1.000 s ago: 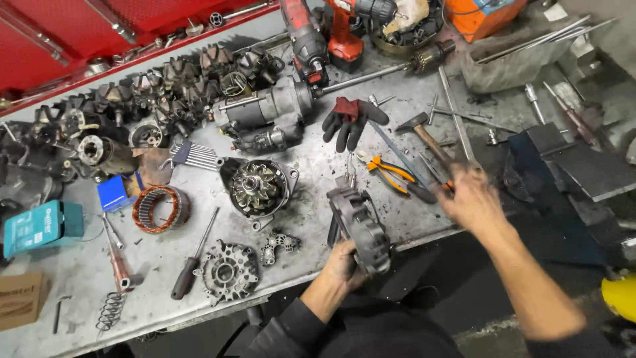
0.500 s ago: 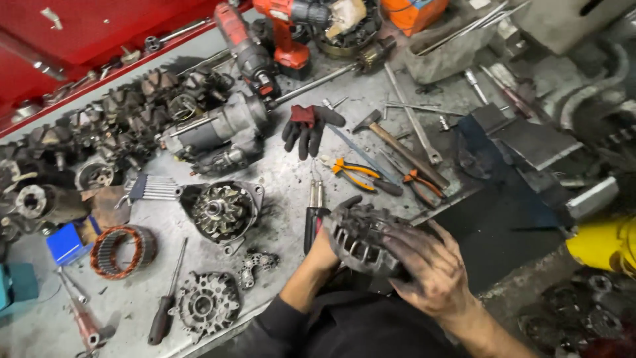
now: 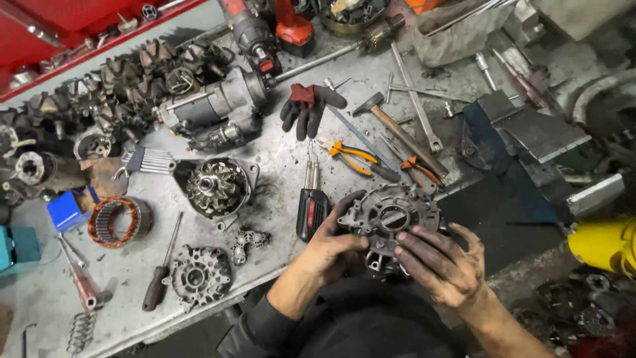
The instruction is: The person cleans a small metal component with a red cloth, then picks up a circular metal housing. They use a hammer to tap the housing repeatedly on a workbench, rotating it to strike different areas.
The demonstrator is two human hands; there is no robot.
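Both my hands hold a round grey alternator end housing (image 3: 391, 213) at the near edge of the metal workbench (image 3: 278, 159). My left hand (image 3: 334, 245) grips its left rim and underside. My right hand (image 3: 440, 262) lies over its lower right side, greasy fingers spread on the casting. Just left of the housing a black and red screwdriver (image 3: 310, 205) lies on the bench. Further left sit an alternator half with its rotor (image 3: 215, 185), a copper stator ring (image 3: 119, 222) and another end cover (image 3: 199, 275).
Orange-handled pliers (image 3: 354, 158), a hammer (image 3: 397, 129), a black and red glove (image 3: 308, 106), a starter motor (image 3: 212, 109) and several rotors crowd the bench. A blue vise (image 3: 517, 139) stands at the right. A yellow object (image 3: 606, 242) sits at far right.
My right hand came back from the tools at the right and settled on the housing. The housing now faces up toward me, held by both hands. The view has shifted right.
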